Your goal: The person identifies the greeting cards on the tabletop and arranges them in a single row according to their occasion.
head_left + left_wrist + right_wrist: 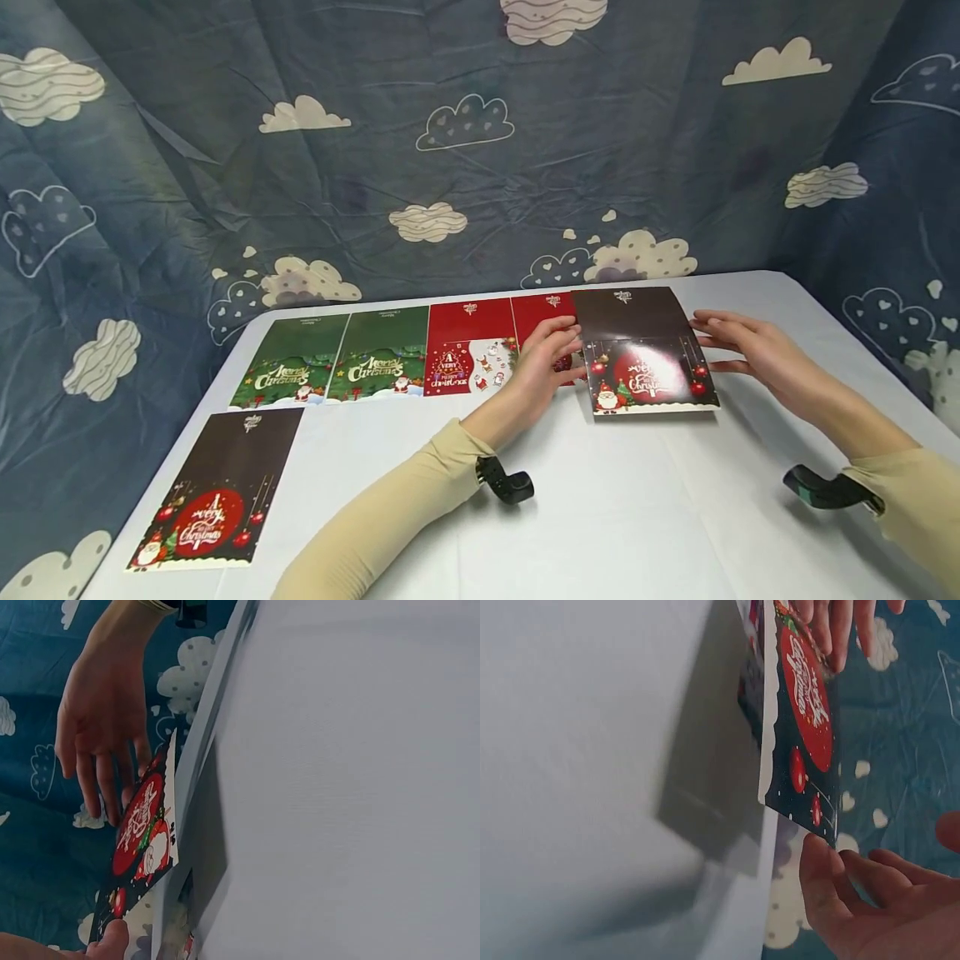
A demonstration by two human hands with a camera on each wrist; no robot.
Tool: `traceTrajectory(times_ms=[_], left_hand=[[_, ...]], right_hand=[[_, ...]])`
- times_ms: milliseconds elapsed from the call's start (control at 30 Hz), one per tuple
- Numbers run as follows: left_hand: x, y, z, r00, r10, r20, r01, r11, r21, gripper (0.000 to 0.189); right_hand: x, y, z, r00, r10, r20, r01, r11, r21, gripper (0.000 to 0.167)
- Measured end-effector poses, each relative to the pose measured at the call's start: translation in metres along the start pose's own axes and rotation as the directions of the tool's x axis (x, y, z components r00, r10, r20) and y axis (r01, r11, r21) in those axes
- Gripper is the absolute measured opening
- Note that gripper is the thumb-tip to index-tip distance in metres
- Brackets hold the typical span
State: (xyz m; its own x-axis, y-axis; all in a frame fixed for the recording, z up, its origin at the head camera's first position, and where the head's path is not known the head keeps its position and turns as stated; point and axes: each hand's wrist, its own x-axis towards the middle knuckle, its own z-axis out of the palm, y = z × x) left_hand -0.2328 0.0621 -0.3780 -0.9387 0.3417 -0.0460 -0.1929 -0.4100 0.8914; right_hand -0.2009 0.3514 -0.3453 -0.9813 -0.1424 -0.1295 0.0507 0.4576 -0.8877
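A dark Christmas card (633, 367) with a red circle, Santa and baubles is raised off the table at the right of the row, its near edge casting a shadow. A crosswise line runs across it below the plain upper part. My left hand (542, 362) touches its left edge with spread fingers, thumb lower. At the right edge, the fingertips of my right hand (757, 358) reach the card with fingers fairly straight. In the right wrist view the right fingers (821, 862) meet the card's lower corner (810, 814). The left wrist view shows the left thumb (112, 937) at the card.
Two green Christmas cards (288, 362) and two red ones (468, 321) lie in a row along the back of the white table (585, 517). Another dark card (217, 483) of the same design lies front left. A cloud-print curtain (465, 192) hangs behind.
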Motion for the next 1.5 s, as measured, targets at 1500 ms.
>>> traceTrajectory(times_ms=[1500], left_hand=[[0.095, -0.039, 0.033, 0.984, -0.163, -0.065, 0.158, 0.984, -0.078, 0.052]], right_hand=[[0.08, 0.058, -0.06, 0.994, 0.113, -0.009, -0.114, 0.987, -0.111, 0.08]])
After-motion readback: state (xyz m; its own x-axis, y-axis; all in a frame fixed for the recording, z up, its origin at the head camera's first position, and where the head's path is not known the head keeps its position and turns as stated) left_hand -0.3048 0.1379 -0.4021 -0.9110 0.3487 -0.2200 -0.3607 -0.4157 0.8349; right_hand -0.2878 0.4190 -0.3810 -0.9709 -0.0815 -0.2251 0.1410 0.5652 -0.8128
